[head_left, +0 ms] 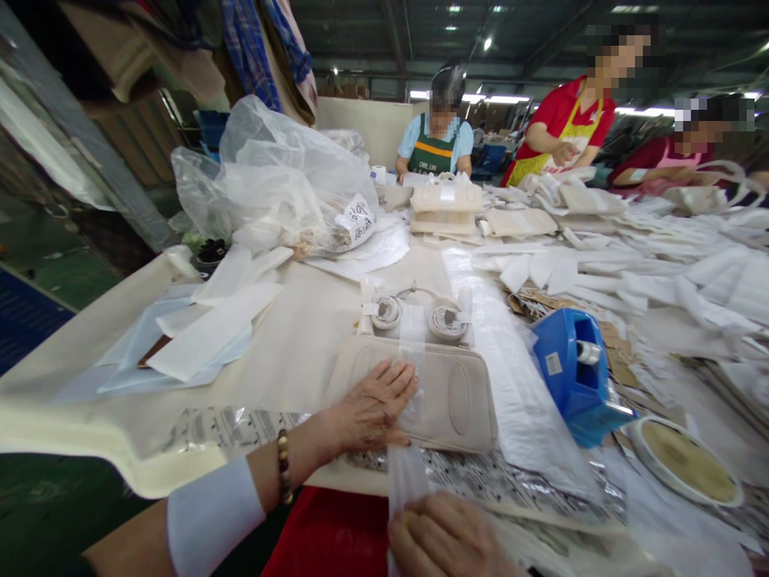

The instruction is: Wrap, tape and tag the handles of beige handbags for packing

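Note:
A beige handbag lies flat before me, its wrapped handles coiled at the far side. A thin white wrapping strip runs over the middle of the bag. My left hand rests on the bag and strip with its fingers stretched out, and wears a bead bracelet. Below the bag's near edge, my right hand is closed around the near part of the strip. Printed plastic film shows beneath the bag. The right fingertips are partly hidden.
To the right stand a blue tape dispenser and a round tape roll. White strips lie at left, clear plastic bags behind. Another bag sits further back. Several co-workers are across the table.

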Demonstrator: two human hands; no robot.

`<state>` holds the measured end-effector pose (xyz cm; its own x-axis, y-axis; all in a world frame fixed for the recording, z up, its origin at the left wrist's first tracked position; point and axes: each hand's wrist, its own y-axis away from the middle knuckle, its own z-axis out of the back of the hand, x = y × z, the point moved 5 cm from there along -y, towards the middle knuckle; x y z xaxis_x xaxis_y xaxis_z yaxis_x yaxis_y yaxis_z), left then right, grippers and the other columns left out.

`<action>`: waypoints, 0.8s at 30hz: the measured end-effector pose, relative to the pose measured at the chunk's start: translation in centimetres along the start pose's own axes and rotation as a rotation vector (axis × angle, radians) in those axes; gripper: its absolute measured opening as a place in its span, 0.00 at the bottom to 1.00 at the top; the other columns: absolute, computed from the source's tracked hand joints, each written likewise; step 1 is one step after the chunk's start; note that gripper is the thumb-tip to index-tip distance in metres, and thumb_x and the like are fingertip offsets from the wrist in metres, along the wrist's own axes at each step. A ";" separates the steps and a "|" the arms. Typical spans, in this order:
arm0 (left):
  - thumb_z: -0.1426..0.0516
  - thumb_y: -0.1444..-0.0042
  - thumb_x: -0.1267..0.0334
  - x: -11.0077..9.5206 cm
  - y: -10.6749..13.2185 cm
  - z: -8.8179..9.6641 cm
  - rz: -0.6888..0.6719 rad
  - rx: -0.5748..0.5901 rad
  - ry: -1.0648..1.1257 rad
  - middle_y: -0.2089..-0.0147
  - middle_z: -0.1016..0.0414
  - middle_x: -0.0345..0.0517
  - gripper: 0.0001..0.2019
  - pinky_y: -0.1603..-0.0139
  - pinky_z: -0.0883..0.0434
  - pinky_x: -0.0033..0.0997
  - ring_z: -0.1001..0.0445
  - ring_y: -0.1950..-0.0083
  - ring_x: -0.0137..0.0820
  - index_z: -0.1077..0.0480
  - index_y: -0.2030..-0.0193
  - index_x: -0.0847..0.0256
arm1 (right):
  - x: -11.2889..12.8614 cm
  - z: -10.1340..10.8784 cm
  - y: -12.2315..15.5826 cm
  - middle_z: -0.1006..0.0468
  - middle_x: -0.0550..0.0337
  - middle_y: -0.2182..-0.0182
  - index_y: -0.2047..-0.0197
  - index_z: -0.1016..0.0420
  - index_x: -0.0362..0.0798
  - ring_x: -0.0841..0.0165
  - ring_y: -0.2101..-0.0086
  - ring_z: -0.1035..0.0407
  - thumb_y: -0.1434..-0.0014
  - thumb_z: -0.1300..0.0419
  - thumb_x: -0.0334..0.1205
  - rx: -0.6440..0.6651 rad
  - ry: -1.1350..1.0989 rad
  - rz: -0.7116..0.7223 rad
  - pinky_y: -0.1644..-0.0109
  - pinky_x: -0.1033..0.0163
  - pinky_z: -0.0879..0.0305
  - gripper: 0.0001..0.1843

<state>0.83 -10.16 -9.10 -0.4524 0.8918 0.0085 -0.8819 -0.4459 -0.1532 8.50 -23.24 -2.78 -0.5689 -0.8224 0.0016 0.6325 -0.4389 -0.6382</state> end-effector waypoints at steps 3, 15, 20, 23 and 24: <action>0.47 0.43 0.46 0.1 0.2 0.3 0.014 -0.066 0.055 0.38 0.37 0.64 0.33 0.34 0.45 0.47 0.41 0.35 0.47 0.40 0.40 0.72 | -3.6 2.2 -2.2 0.28 0.59 0.79 0.62 0.27 0.40 0.70 0.77 0.38 0.33 0.60 0.29 0.132 -0.032 -0.003 0.73 0.63 0.44 0.19; 0.53 0.42 0.72 0.1 0.4 0.7 -0.059 -0.220 0.224 0.43 0.32 0.60 0.16 0.32 0.45 0.40 0.42 0.35 0.38 0.32 0.49 0.72 | -17.3 -5.1 -4.9 0.31 0.60 0.80 0.77 0.30 0.45 0.72 0.76 0.38 0.34 0.50 0.43 0.236 -0.160 -0.171 0.71 0.68 0.44 0.21; 0.52 0.45 0.72 0.3 0.8 1.3 -0.051 -0.283 0.303 0.51 0.27 0.59 0.13 0.34 0.41 0.39 0.35 0.41 0.40 0.29 0.57 0.72 | -18.4 -7.2 -3.8 0.31 0.62 0.79 0.76 0.29 0.45 0.74 0.76 0.38 0.34 0.50 0.45 0.252 -0.224 -0.245 0.72 0.70 0.42 0.22; 0.50 0.46 0.72 0.5 1.1 1.1 -0.018 -0.300 0.418 0.58 0.25 0.54 0.11 0.36 0.38 0.38 0.30 0.48 0.37 0.28 0.61 0.70 | -18.6 -7.9 -3.1 0.31 0.60 0.78 0.76 0.29 0.45 0.72 0.75 0.38 0.34 0.51 0.47 0.245 -0.234 -0.287 0.71 0.69 0.42 0.23; 0.50 0.46 0.72 0.6 1.2 1.1 -0.015 -0.316 0.450 0.60 0.25 0.53 0.10 0.36 0.37 0.37 0.30 0.50 0.36 0.28 0.62 0.70 | -18.7 -8.0 -3.0 0.31 0.60 0.78 0.75 0.29 0.45 0.72 0.74 0.37 0.34 0.52 0.47 0.241 -0.237 -0.294 0.70 0.68 0.41 0.23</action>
<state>-0.63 -10.26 -8.17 -0.2774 0.8737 -0.3996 -0.7737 -0.4497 -0.4463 13.04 -3.67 -7.07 -0.6242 -0.6981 0.3506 0.5825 -0.7150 -0.3866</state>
